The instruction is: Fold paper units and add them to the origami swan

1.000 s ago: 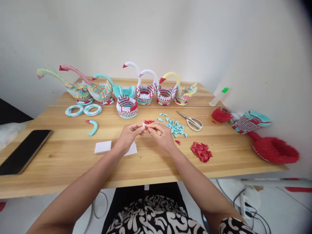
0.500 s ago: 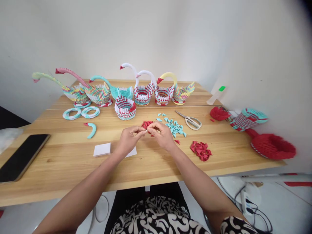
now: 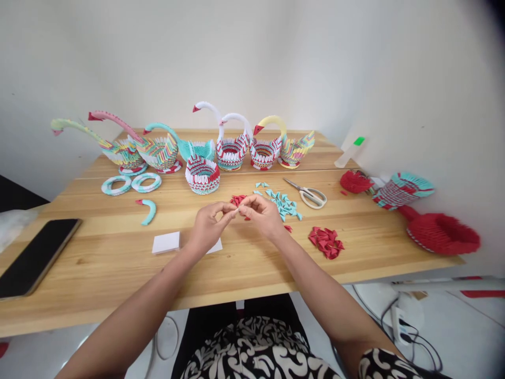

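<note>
My left hand [image 3: 209, 223] and my right hand [image 3: 263, 213] meet above the middle of the table, fingertips pinched together. Between them is a small white piece of paper [image 3: 238, 208], mostly covered by the fingers. Just behind the hands lies a pile of red folded paper pieces [image 3: 238, 200], partly hidden. Light blue folded pieces [image 3: 284, 204] are scattered to the right of my right hand. Beside my left forearm sits a stack of white paper [image 3: 166, 242], and another white sheet [image 3: 215, 246] shows partly under the wrist.
Scissors [image 3: 311, 196] lie behind the blue pieces, with another red pile [image 3: 325, 242] nearer. Paper swan baskets [image 3: 232, 152] line the back, with a neckless basket [image 3: 202, 176] before them. Left are two rings [image 3: 147, 182], a blue neck [image 3: 149, 212] and a phone [image 3: 37, 258]; right, a red swan [image 3: 442, 232].
Both hands stay pinched at nearly the same spot, with only slight finger movement. The whole view has shifted a little.
</note>
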Demonstrator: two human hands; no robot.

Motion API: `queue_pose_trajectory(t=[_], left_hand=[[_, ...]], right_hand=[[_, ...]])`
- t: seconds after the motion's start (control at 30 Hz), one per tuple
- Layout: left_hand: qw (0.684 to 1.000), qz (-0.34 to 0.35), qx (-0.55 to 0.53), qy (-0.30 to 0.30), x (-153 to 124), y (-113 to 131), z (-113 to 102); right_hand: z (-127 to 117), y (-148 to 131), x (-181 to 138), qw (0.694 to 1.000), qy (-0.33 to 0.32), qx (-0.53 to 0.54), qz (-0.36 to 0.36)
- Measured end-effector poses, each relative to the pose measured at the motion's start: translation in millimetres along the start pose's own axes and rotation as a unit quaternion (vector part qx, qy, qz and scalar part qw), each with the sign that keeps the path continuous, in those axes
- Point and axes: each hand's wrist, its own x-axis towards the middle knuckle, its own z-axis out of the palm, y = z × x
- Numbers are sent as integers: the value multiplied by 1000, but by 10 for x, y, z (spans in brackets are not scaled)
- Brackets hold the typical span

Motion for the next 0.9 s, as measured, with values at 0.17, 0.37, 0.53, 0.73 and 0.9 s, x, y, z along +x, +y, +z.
queue_pose_trajectory(t=[0.17,0.37,0.53,0.73,0.9], left_hand=[[997,79,23,-1,-17,27,-25],[995,98,24,-8,-28,73,-63],[996,85,-12,-4,-24,64,-54],[996,46,-81,-11,-20,20,-36],[988,-21,-153,-1,-24,16,-1]], right_hand=[[2,0,1,990,-12,120,77],[51,-23,-15,963,-32,223,150],[57,-35,-21,959,-33,231,159],[54,-48,-33,960,-44,232,148],[74,-54,-35,969,-42,209,125]])
